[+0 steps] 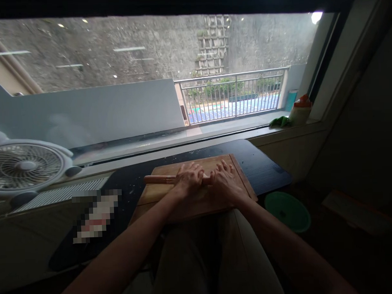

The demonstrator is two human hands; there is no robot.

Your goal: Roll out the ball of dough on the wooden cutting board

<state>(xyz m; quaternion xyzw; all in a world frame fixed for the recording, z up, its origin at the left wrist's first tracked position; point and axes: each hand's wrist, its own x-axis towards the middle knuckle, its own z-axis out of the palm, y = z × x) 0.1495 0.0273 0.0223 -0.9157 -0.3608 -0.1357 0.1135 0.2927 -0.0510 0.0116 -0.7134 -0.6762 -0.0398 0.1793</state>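
Across the wooden board (pixel 172 199), in the middle of the view, lies a rolling pin (pixel 158 179), roughly sideways to the person, its bare left end reaching about to the board's left edge. Both hands rest palm down over it, close beside each other, with a short stretch of the pin showing between them. The left hand (pixel 189 176) lies over the middle of the pin, its fingers pointing away from the body and held near one another. The right hand (pixel 223 177) covers the other end, fingers somewhat spread and bent toward the far side of the board. Whether the fingers of either hand close around the pin, I cannot tell, since the undersides are hidden.

Under the board is a black table (pixel 264 166), dotted with pale flecks to the left of the board and beyond it. A pixelated patch (pixel 98 214) blurs something on the table's left part. Farther left, a white fan (pixel 26 165) sits beside the window. On the sill at the right, a bottle with an orange cap (pixel 300 113) stands next to a green cloth (pixel 279 121). Low on the right, near the table, is a round green object (pixel 288 212). Outside the glass runs a metal railing (pixel 236 96).
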